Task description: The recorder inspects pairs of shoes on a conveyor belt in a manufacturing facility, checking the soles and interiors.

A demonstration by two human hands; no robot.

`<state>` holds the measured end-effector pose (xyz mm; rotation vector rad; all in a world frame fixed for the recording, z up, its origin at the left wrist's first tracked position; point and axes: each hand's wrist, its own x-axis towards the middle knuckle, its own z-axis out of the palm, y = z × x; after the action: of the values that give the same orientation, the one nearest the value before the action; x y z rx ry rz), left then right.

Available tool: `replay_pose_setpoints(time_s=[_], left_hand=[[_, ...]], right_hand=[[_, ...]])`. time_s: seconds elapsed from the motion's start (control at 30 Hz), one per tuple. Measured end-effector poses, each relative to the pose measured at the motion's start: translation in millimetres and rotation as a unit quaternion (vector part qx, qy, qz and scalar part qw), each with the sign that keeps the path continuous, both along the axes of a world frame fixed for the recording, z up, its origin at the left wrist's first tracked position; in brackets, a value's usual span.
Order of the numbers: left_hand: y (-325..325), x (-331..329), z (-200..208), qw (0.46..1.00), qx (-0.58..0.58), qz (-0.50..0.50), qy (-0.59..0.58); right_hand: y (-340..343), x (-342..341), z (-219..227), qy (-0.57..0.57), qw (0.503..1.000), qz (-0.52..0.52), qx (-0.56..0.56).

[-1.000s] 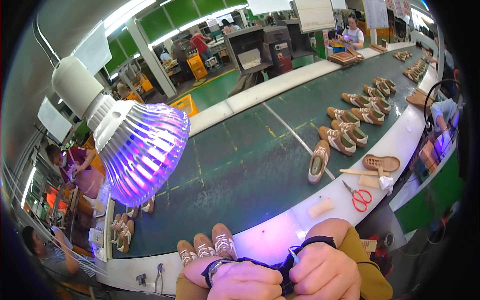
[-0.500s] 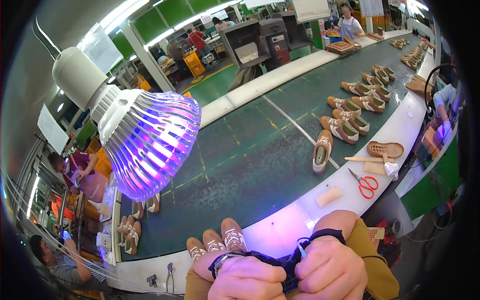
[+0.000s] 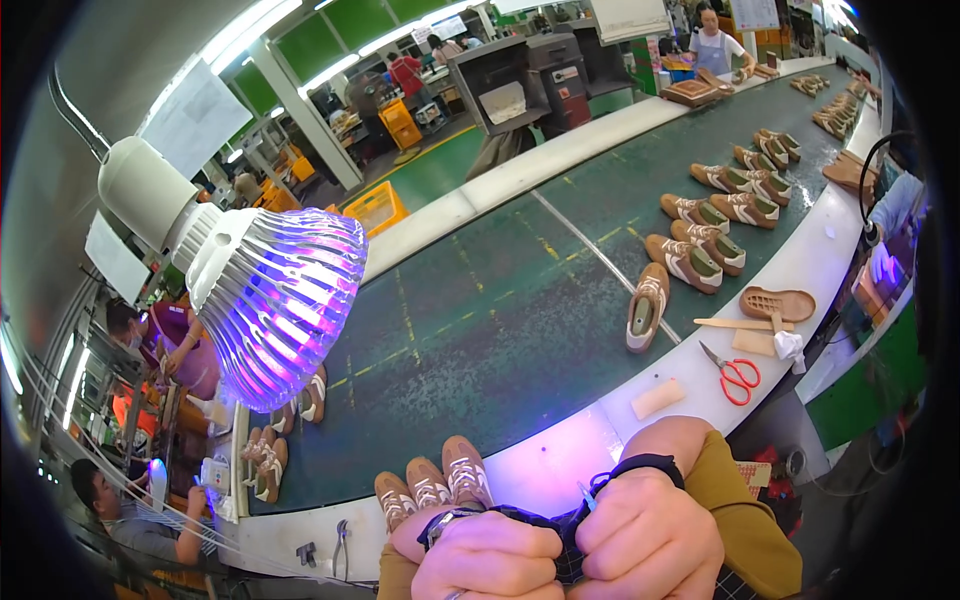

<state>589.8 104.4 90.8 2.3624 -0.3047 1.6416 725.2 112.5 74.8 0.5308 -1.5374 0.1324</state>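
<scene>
Watching from afar, I see the left hand [image 3: 490, 556] and right hand [image 3: 650, 532] clenched on dark checked cloth [image 3: 571, 562] lying between them, neither nearer, its long axis seemingly crosswise, though mostly hidden.

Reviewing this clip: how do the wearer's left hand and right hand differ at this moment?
The left hand has a watch at its wrist; the right hand has a dark band and no visible watch. A slim pale-blue tip sticks up beside the right hand, none beside the left. The right hand sits slightly higher in the picture than the left. Both are curled closed on dark checked cloth.
</scene>
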Motion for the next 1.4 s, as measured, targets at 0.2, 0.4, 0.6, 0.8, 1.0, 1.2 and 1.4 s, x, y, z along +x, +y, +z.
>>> replay_pose_setpoints(time_s=[0.2, 0.4, 0.6, 0.8, 1.0, 1.2, 1.4], left_hand=[[-7.4, 14.9, -1.6, 0.999, -0.02, 0.039, -0.017], [-4.9, 30.2, -11.6, 0.997, -0.015, 0.049, -0.055], [9.7, 23.5, -4.6, 0.997, -0.071, 0.029, 0.023], [50.6, 23.7, -31.5, 0.994, -0.092, -0.047, 0.029], [47.9, 0.0, -88.9, 0.96, -0.213, 0.181, -0.013], [36.4, -6.9, -129.4, 0.846, -0.47, 0.253, -0.008], [12.3, -6.1, -144.2, 0.753, -0.593, 0.286, -0.016]], right_hand=[[0.5, 13.8, 0.7, -0.011, 1.0, 0.009, -0.008], [3.5, 30.1, 0.4, -0.035, 0.999, -0.002, -0.008], [17.1, 44.9, -2.4, -0.101, 0.994, -0.047, -0.013], [34.7, 50.5, -30.2, -0.149, 0.979, -0.092, -0.106], [58.3, 36.8, -52.5, -0.157, 0.953, -0.084, -0.246], [59.5, 38.9, -90.4, -0.218, 0.827, -0.13, -0.501], [52.0, 17.7, -135.8, -0.308, 0.805, -0.141, -0.487]])
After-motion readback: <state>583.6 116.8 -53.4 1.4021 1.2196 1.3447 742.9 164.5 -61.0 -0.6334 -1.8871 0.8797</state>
